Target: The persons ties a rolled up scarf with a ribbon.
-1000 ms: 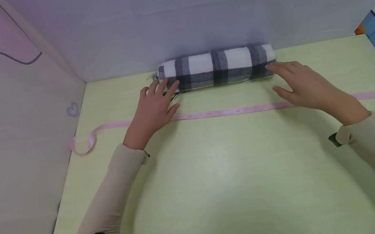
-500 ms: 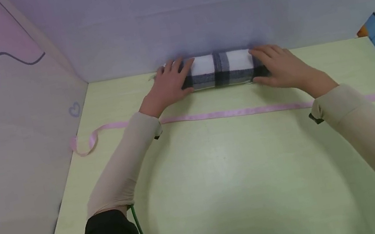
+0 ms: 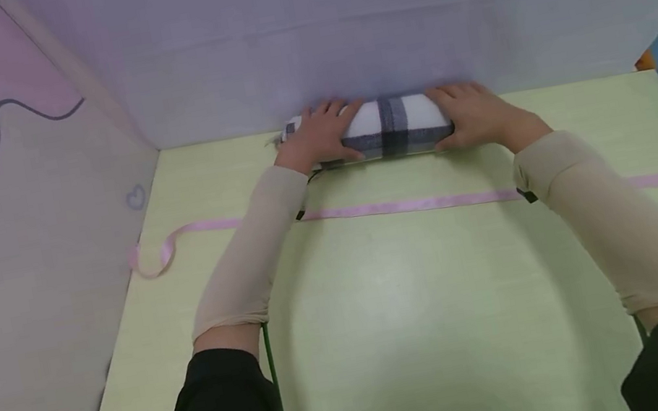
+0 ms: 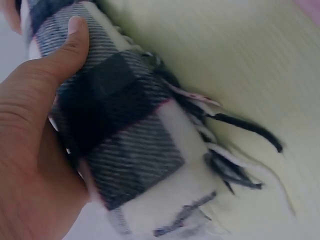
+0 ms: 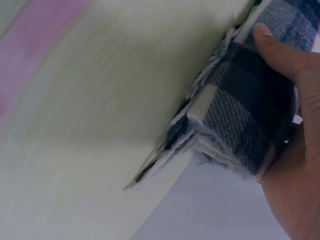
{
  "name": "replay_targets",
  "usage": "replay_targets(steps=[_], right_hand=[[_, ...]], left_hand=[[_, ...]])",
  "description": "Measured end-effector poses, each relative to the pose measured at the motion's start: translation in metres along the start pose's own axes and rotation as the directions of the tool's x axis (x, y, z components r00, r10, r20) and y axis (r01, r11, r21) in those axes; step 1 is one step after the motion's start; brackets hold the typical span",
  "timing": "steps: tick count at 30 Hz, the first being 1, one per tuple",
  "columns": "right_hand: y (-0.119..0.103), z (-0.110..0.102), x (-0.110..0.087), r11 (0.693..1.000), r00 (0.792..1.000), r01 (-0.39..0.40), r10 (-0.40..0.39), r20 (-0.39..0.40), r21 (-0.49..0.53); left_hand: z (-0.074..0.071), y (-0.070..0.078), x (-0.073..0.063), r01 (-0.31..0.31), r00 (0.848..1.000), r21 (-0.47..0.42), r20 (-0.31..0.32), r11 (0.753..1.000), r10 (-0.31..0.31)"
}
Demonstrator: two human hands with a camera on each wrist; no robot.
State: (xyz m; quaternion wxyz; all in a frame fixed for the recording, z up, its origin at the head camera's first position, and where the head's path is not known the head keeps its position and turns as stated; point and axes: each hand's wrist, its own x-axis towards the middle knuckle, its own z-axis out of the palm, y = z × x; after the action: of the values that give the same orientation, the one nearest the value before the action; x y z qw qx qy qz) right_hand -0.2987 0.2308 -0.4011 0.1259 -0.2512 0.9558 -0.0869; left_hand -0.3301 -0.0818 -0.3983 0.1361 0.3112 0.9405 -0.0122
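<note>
A rolled plaid scarf [image 3: 394,124] in white, grey and black lies along the far edge of the table, against the back wall. My left hand [image 3: 323,134] grips its left end, fingers over the top and thumb on the front side. At the right end my right hand [image 3: 471,113] holds it the same way. In the left wrist view, loose fringe [image 4: 245,125] spills from the scarf onto the table. The right wrist view shows the thumb pressing the cloth near the layered end of the scarf [image 5: 240,110]. Fingers behind the roll are mostly hidden.
A long pink ribbon [image 3: 408,205] stretches across the pale table [image 3: 385,298] in front of the scarf. Its left end curls at the table's left edge; its right end reaches the right edge. Walls [image 3: 305,70] stand behind and at the left.
Both hands have reached forward and inward, from the scarf's ends to a grip on it. The scarf remains by the back wall and the ribbon has not moved.
</note>
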Motion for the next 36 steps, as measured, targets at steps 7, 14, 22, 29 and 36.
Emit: replay_targets(steps=[7, 14, 22, 29, 36], right_hand=[[0.006, 0.005, 0.005, 0.996, 0.995, -0.079, 0.076, 0.058, 0.046], [0.008, 0.003, 0.005, 0.994, 0.991, -0.092, 0.085, 0.102, 0.061], [0.008, 0.003, 0.004, 0.987, 0.988, -0.095, 0.078, 0.134, 0.127], [0.009, 0.004, 0.003, 0.991, 0.989, -0.086, 0.071, 0.132, 0.106], [0.009, 0.006, -0.001, 0.995, 0.994, -0.094, 0.092, 0.059, 0.032]], left_hand=[[0.014, -0.016, -0.002, 0.026, 1.000, -0.076, -0.003, 0.997, -0.026], [0.012, -0.022, -0.008, 0.038, 0.999, -0.099, 0.027, 0.994, -0.036], [0.014, -0.039, -0.014, 0.100, 0.995, -0.195, 0.050, 0.976, -0.091], [0.017, -0.050, -0.027, 0.125, 0.992, -0.266, 0.065, 0.956, -0.112], [0.021, -0.055, -0.026, 0.137, 0.990, -0.290, 0.071, 0.947, -0.122]])
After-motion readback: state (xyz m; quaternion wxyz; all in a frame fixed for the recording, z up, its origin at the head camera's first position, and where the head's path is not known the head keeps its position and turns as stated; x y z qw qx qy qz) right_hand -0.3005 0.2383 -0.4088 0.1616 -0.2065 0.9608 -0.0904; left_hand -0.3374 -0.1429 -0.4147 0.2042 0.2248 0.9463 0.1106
